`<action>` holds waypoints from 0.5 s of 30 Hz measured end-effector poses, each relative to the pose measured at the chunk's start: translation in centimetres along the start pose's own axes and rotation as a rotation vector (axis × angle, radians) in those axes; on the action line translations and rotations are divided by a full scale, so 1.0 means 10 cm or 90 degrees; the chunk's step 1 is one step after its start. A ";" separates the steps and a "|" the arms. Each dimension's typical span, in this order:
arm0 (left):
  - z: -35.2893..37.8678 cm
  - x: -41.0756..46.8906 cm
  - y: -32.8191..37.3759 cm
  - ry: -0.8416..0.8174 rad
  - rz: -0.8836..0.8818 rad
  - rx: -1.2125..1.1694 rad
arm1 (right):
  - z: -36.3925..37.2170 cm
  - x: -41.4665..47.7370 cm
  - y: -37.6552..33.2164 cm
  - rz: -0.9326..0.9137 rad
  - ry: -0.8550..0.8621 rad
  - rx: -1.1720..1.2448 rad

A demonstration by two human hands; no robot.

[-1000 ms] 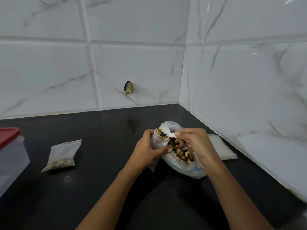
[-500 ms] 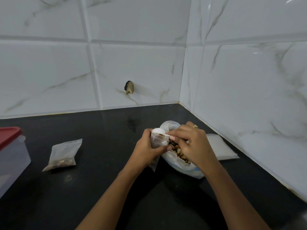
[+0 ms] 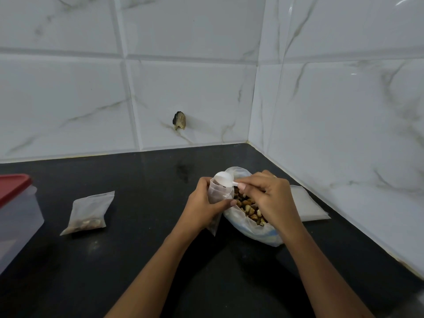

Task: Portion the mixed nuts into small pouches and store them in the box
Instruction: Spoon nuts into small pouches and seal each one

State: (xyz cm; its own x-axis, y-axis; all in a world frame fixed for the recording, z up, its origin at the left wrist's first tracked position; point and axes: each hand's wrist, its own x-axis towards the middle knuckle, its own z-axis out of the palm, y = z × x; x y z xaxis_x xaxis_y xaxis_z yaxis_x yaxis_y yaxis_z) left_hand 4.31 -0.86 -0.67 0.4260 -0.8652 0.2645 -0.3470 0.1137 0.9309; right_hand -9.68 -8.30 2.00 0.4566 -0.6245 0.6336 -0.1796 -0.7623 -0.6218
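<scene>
Since the little pouch (image 3: 216, 195) is thin, floppy plastic, holding it near the mouth seems smart: the left hand (image 3: 202, 203) wraps its fingers round it, just beside the big nut bag (image 3: 252, 228), while the right hand (image 3: 270, 198) pinches a white spoon (image 3: 223, 179) tipped over the opening.

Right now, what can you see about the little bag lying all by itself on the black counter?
The little pouch is a small see-through plastic bag, slightly cloudy and crinkled. It lies flat on the black counter, turned at a slant. A small heap of brown and pale nuts sits at its near end; the rest looks empty. Only the counter touches it; the red-lidded box stands apart to its left. Whether its top is sealed cannot be told.
</scene>
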 end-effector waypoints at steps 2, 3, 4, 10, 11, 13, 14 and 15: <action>-0.01 -0.01 0.02 -0.002 0.002 0.007 | -0.02 0.00 -0.02 0.082 0.010 0.067; -0.01 -0.01 0.03 -0.004 0.002 0.008 | -0.04 0.00 -0.04 0.107 0.012 0.091; -0.01 -0.01 0.03 -0.006 0.000 0.011 | -0.05 0.00 -0.05 0.129 0.011 0.113; -0.01 -0.02 0.05 -0.009 -0.004 0.005 | -0.07 0.02 -0.08 0.204 0.038 0.162; -0.01 -0.02 0.05 -0.010 -0.006 0.007 | -0.08 0.02 -0.06 0.212 0.060 0.134; 0.00 -0.02 0.05 -0.013 -0.012 0.013 | -0.09 0.02 -0.03 0.214 0.072 0.021; 0.00 -0.02 0.06 -0.013 -0.015 0.016 | -0.09 0.02 -0.01 0.209 0.056 -0.051; 0.00 -0.02 0.06 -0.013 -0.016 0.018 | -0.07 0.02 0.01 0.200 0.025 -0.127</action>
State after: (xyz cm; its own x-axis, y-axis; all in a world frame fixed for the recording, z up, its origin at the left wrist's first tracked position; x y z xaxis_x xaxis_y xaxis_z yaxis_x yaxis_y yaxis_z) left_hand 4.05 -0.62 -0.20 0.4185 -0.8772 0.2351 -0.3598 0.0776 0.9298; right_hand -10.23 -8.60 2.42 0.3189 -0.8360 0.4466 -0.4738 -0.5487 -0.6888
